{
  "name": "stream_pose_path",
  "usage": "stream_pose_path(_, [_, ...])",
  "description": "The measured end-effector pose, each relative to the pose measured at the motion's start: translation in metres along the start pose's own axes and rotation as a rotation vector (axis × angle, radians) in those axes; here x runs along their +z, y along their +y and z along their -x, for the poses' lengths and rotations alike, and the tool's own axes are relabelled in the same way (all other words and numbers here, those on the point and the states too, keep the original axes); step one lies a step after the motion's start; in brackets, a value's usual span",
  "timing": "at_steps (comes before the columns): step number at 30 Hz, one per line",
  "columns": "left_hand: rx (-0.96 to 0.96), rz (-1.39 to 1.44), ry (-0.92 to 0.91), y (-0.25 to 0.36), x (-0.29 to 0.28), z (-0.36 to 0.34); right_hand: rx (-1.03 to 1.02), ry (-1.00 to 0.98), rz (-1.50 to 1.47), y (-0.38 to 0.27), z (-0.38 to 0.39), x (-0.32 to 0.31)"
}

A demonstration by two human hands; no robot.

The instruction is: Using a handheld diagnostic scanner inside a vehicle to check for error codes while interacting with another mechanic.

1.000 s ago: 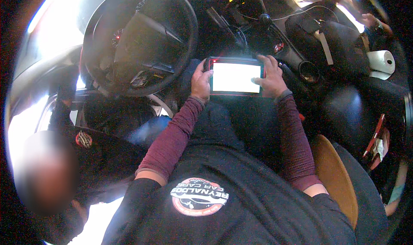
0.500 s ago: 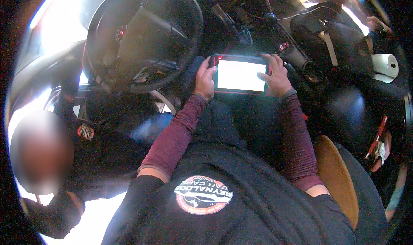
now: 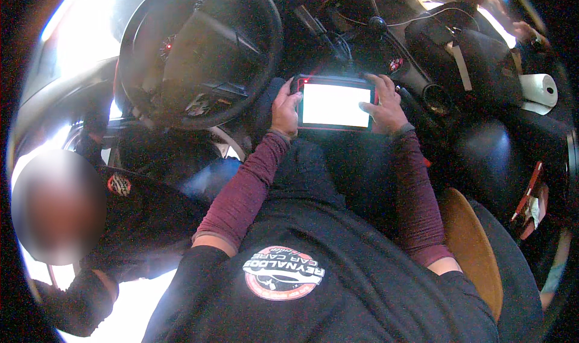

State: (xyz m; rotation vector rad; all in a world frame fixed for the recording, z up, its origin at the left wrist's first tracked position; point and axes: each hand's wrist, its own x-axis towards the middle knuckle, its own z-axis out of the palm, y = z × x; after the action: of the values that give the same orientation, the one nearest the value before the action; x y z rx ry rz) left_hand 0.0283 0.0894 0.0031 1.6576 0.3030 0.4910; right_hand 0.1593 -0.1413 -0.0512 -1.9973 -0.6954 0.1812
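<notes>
I sit in a car with a tablet [image 3: 335, 103] in a black and red case held flat in front of me, right of the steering wheel; its screen glows white, its content unreadable. My left hand [image 3: 284, 108] is closed on the tablet's left edge, thumb along the bezel. My right hand [image 3: 386, 108] holds the right edge, fingers curled at the upper corner and thumb resting on the screen near its right side.
Steering wheel [image 3: 272, 59] at upper left; gear shifter [image 3: 377, 23] and cable ahead. White paper roll [image 3: 537, 93] and red item [image 3: 532, 189] at right. A co-worker [image 3: 145, 204] crouches at the open door on my left; another person's hand [image 3: 526, 32] shows at upper right.
Over the last second the co-worker at left has shifted upward in the view. The tablet and both my hands sit slightly higher and further right, still in the same grip.
</notes>
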Motion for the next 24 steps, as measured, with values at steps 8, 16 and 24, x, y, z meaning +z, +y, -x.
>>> stream_pose_path(8, [-0.044,0.034,0.015,0.005,0.003,0.002,0.057,-0.039,-0.020,-0.008,0.001,-0.005])
stream_pose_path(16, [-0.022,0.002,-0.027,0.007,0.002,0.002,0.042,-0.072,0.035,-0.007,0.002,-0.004])
stream_pose_path(24, [-0.014,0.005,0.000,-0.002,-0.002,0.000,0.041,-0.009,0.011,0.000,0.000,0.004])
